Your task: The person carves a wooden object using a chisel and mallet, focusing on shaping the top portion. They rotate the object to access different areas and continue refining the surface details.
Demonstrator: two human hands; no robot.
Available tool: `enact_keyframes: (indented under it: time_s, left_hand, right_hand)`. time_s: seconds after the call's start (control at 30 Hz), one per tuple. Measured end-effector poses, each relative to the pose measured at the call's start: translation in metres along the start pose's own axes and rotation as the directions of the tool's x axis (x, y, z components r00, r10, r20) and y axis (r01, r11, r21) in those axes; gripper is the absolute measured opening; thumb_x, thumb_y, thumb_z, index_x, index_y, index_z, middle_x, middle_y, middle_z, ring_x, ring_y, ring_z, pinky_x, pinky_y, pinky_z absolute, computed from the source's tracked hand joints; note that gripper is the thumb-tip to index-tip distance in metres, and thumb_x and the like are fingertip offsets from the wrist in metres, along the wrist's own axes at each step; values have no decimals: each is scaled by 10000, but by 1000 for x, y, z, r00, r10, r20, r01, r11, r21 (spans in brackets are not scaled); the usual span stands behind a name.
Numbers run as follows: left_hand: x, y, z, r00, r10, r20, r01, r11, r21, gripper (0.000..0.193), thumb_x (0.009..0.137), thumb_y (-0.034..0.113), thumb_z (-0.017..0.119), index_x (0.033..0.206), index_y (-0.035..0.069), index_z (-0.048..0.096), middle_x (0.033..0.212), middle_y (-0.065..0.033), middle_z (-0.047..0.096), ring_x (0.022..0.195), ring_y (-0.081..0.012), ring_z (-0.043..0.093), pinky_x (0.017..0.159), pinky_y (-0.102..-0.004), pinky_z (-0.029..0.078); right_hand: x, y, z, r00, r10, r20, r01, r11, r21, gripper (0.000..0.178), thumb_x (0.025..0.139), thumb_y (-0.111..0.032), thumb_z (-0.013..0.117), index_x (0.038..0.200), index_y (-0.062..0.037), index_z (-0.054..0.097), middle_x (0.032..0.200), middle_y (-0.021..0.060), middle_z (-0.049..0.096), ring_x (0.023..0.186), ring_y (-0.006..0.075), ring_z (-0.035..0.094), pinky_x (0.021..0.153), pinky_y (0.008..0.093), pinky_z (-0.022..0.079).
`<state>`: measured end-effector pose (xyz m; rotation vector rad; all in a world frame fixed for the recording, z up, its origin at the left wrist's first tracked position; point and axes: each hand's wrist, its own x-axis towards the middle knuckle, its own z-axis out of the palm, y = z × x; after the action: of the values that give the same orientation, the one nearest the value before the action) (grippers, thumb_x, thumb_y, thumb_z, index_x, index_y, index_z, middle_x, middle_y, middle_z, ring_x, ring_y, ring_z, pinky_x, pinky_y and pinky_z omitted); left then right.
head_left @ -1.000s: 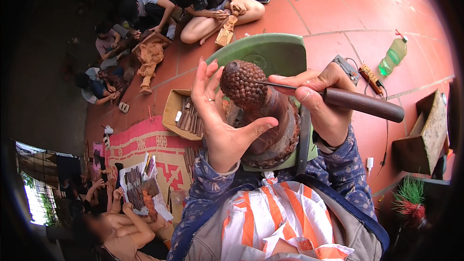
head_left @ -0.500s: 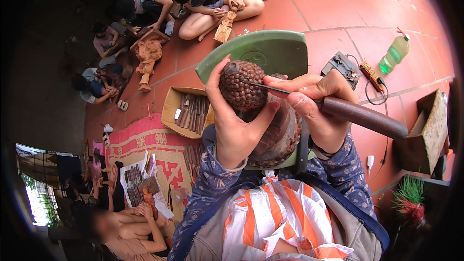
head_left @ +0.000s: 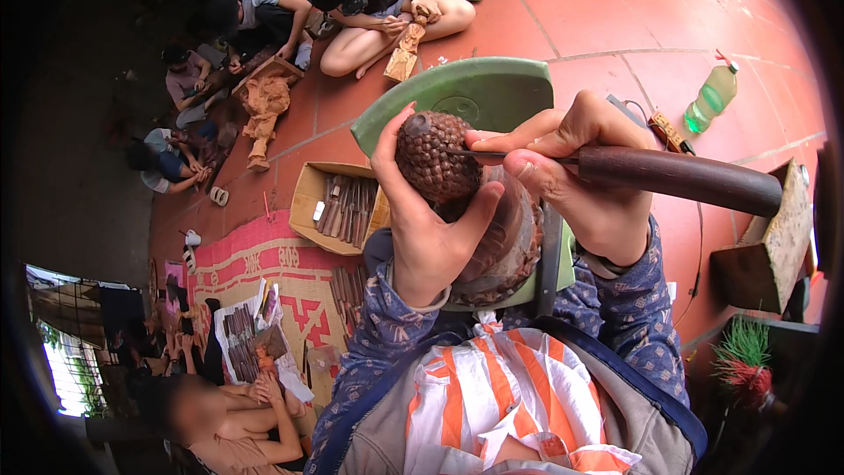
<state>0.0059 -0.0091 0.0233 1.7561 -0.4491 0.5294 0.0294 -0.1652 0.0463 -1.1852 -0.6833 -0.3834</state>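
Note:
A dark brown carved wooden statue (head_left: pixel 437 158), its round head covered in small knobs, stands upright before me on a green plastic seat (head_left: pixel 527 92). My left hand (head_left: pixel 426 233) is closed around the side of the head, thumb on the near right and fingers on the left. In my right hand (head_left: pixel 602 180) is a carving chisel (head_left: pixel 677 179), pinched along its thin blade, with the dark wooden handle pointing out to the right. The chisel's tip meets the knobs on the head's right side. Part of the statue's body is hidden behind my hands.
Left of the seat, a cardboard box (head_left: pixel 301 218) holds several chisels, beside a red and tan mat (head_left: pixel 251 251). To the right are a green bottle (head_left: pixel 712 98), a power strip (head_left: pixel 670 134) and a wooden box (head_left: pixel 778 242). Other people sit carving at the upper left and lower left.
The chisel's handle has swung outward and up, so the tool lies more level. My right fingertips are closer to the carved head. My left hand keeps its hold.

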Motion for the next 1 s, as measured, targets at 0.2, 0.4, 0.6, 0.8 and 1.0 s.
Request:
enact_keyframes:
  time_s: [0.2, 0.4, 0.6, 0.8, 1.0]
  left_hand:
    - [-2, 4, -5, 996, -80, 34, 84, 990, -116, 843, 749, 12, 742, 1402, 18, 210, 1200, -143, 468, 1084, -211, 527, 952, -343, 432]
    - [-1, -2, -4, 999, -54, -5, 54, 998, -22, 821, 756, 12, 743, 1397, 20, 231, 1209, -140, 476, 1074, -206, 536, 949, -339, 431]
    - [-1, -1, 0, 998, -55, -3, 55, 997, -50, 805, 761, 9, 739, 1391, 21, 237, 1179, -145, 504, 1070, -211, 547, 945, -341, 433]
    - [0, -1, -1, 999, -38, -3, 38, 998, -53, 807, 768, 11, 734, 1392, 16, 223, 1155, -146, 516, 1058, -216, 555, 945, -346, 434]
    - [0, -3, 2, 1000, 22, -11, -21, 999, 41, 811, 778, 16, 724, 1397, 11, 199, 1197, -159, 476, 1077, -219, 533, 955, -353, 425]
  right_hand:
    - [0, -7, -12, 979, -15, 201, -10, 992, 124, 290, 799, -24, 730, 683, -21, 464, 813, 209, 695, 767, 195, 701, 664, 300, 540]
    - [-9, 8, -7, 997, -73, -37, 77, 992, 99, 202, 820, 9, 695, 770, 2, 499, 849, 236, 684, 819, 251, 697, 710, 328, 552]
    - [-14, 16, -3, 993, -106, -52, 109, 992, 66, 207, 800, 11, 715, 782, -2, 509, 873, 237, 689, 805, 238, 700, 697, 323, 552]
    - [-11, 9, -1, 989, -148, -12, 147, 986, -75, 181, 793, 20, 717, 779, 2, 537, 874, 224, 692, 814, 248, 702, 718, 338, 562]
    - [-4, 11, 3, 992, -113, -51, 117, 990, 76, 162, 808, 51, 687, 765, 23, 534, 833, 183, 683, 841, 239, 693, 837, 387, 563]
